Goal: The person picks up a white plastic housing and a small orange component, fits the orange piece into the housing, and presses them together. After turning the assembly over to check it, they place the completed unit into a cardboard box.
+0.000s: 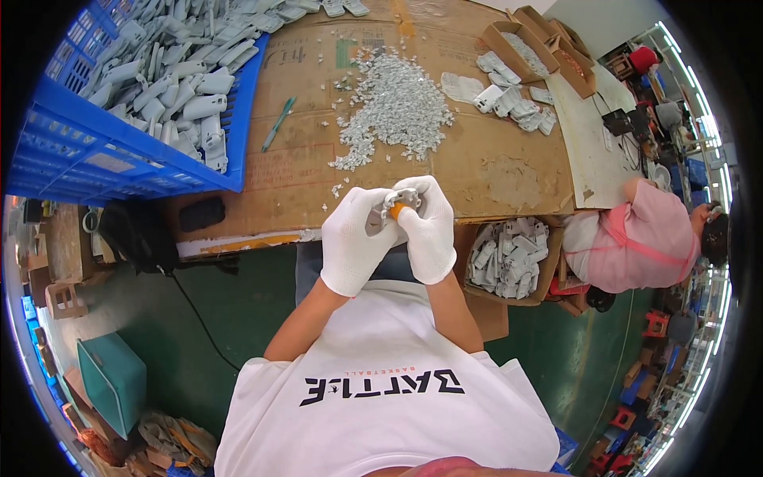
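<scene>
Part (406, 195), likely light and stiff, best gripped by its edges, sits pinched between left hand (350, 237) and right hand (431, 234).

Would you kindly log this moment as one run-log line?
Left hand: gloved, holding pale part; Right hand: gloved, thumb on orange piece; Ahead: heap of small pale pieces; Left side: blue crate of pale casings

Hands (351, 238) white-gloved; crate (48, 127) blue; cardboard (493, 143) brown; pen (279, 125) teal.
</scene>
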Demonstrator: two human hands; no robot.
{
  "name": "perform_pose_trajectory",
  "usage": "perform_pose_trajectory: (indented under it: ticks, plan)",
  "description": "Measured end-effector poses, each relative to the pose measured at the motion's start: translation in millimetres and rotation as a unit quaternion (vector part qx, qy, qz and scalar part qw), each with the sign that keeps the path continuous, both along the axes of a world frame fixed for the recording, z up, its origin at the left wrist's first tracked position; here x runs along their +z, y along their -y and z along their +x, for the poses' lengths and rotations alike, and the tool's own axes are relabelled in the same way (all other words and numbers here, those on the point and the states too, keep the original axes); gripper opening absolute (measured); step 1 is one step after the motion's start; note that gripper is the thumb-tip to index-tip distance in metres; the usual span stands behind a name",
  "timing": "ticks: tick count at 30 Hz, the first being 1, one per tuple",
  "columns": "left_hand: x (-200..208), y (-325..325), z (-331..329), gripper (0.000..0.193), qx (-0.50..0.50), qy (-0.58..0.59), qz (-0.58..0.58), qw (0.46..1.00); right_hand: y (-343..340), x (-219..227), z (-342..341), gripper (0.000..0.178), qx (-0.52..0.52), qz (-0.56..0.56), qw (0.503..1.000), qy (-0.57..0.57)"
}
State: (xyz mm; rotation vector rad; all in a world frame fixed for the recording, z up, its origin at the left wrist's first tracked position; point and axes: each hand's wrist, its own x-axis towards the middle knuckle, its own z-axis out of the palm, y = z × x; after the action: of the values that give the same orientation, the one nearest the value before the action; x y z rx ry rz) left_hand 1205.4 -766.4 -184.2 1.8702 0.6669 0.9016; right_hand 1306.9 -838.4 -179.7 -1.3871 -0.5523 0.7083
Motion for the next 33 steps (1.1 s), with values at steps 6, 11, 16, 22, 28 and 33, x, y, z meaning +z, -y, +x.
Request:
perform_pose_trajectory:
  ticks: [6, 11, 16, 22, 28, 33]
  plan:
    - [-1, 0, 2, 0.035, -0.003, -0.012, 0.013, 1.000, -1, -7, 4, 0.019, -0.013, -0.006, 1.000, 0.027]
    - [-6, 1, 5, 0.035, -0.007, -0.034, 0.018, 0.999, -2, -12, 6, 0.018, -0.017, -0.012, 1.000, 0.015]
    - [-4, -5, 11, 0.029, -0.013, -0.017, -0.030, 0.999, 3, -10, 16, 0.036, 0.029, 0.033, 0.999, 0.013]
    - [-35, -33, 24, 0.035, 0.030, -0.063, -0.121, 0.990, 24, -17, 26, 0.053, 0.008, -0.043, 0.866, 0.498]
    - [-44, -30, 50, 0.041, -0.063, -0.126, -0.107, 0.984, 30, -51, 33, 0.034, 0.055, -0.180, 0.879, 0.437]
    - [-58, -31, 72, 0.043, -0.164, -0.073, -0.193, 0.965, 36, -52, 74, 0.029, 0.071, -0.204, 0.901, 0.377]
